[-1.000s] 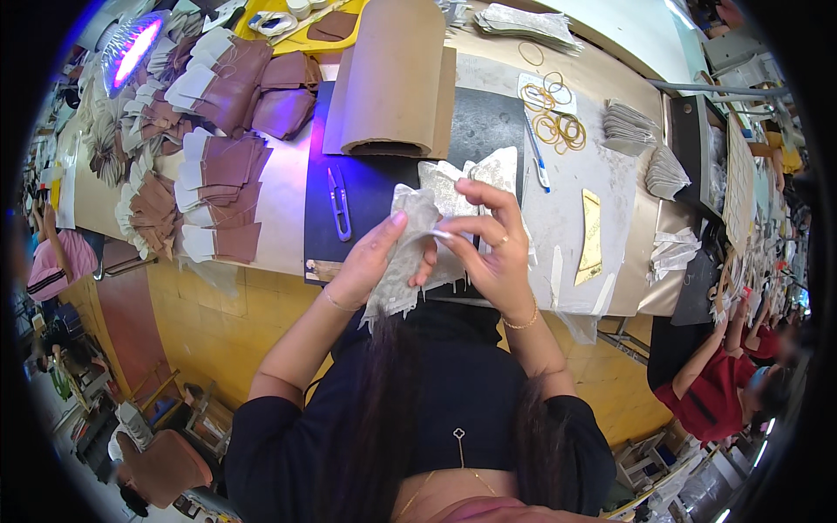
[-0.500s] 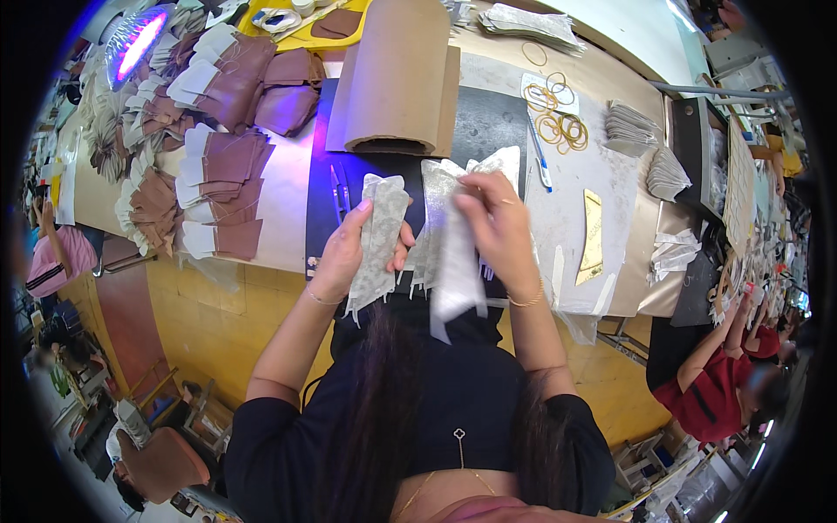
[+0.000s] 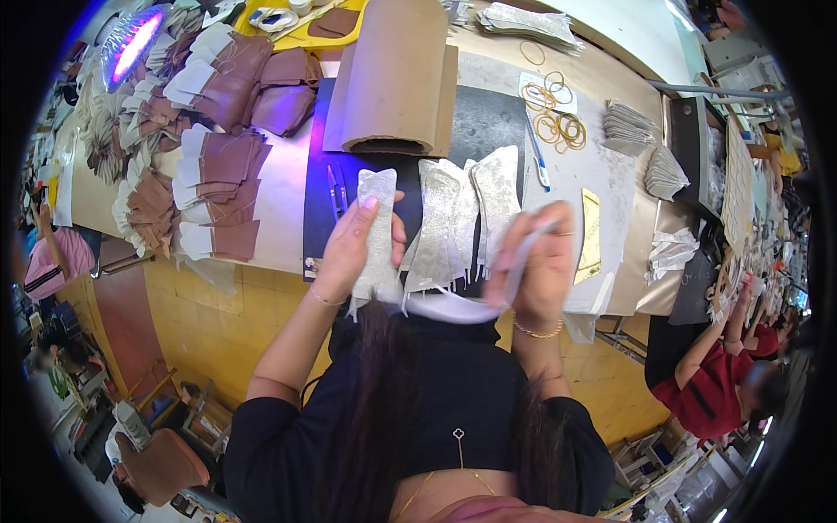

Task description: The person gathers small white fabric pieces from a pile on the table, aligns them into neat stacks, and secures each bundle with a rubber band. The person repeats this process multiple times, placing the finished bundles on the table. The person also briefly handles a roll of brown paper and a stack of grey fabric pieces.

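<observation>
My left hand is closed around a thin bundle of silvery-grey, patterned leather-like pieces, thumb on top. From the lower end of this bundle a white strip curves over to my right hand, which is smeared by motion and grips the strip's other end. Whether the strip is still attached to the bundle cannot be made out. Between my hands, several more silvery pieces lie fanned out on the black mat, narrow tails at their near ends. Tweezers lie beside my left hand.
Ahead stands a large brown cardboard roll. Brown leather pieces with white backing fill the left, under a bright lamp. On the right are rubber bands, a blue pen, a gold template and grey stacks.
My right hand has swung right and toward me, drawing the white strip out in a curve. More of the fanned pieces on the mat now show. My left hand keeps its bundle.
</observation>
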A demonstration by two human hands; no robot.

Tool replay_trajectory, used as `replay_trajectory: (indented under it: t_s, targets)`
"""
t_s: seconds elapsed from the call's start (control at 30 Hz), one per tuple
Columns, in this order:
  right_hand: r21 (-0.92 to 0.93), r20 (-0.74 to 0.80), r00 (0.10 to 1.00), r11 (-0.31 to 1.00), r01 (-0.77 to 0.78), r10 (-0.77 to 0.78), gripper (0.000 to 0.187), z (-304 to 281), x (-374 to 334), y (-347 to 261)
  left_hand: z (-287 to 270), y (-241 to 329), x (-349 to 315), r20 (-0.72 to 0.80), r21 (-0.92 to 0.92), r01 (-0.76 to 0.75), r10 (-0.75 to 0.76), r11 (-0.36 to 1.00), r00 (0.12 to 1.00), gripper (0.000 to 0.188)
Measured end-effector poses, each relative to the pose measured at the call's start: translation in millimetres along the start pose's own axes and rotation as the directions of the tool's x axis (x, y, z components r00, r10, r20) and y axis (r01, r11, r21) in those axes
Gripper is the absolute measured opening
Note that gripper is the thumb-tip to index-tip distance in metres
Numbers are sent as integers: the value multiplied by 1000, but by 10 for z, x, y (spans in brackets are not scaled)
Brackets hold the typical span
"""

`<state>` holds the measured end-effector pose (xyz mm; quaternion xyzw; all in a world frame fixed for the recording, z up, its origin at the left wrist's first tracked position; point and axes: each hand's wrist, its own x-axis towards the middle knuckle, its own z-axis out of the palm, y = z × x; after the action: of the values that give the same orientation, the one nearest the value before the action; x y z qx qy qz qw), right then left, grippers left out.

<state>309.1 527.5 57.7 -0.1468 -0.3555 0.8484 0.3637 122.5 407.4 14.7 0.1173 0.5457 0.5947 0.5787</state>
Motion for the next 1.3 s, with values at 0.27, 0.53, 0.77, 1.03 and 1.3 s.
replay_trajectory:
  t_s: [0.27, 0.53, 0.77, 1.03, 1.3]
  targets:
    - [-679, -234, 972, 718, -150, -18, 19, -120, 270, 285, -82, 16, -17, 77, -113, -8, 17, 994, 997, 64]
    - [-916, 173, 984, 359, 178, -47, 42, -6, 330, 381, 19, -16, -45, 235, -139, 40, -6, 990, 972, 56]
    - [-481, 228, 969, 853, 201, -100, 22, 43, 215, 368, 136, 10, -60, 55, -129, 140, -134, 982, 989, 58]
    - [-308, -152, 983, 950, 55, -106, 15, -293, 149, -358, 50, -21, 13, 211, -248, 140, -88, 959, 974, 60]
    - [-985, 170, 964, -11, 172, -206, 53, -267, 386, 58, 114, -49, -12, 286, -133, 89, -47, 987, 957, 54]
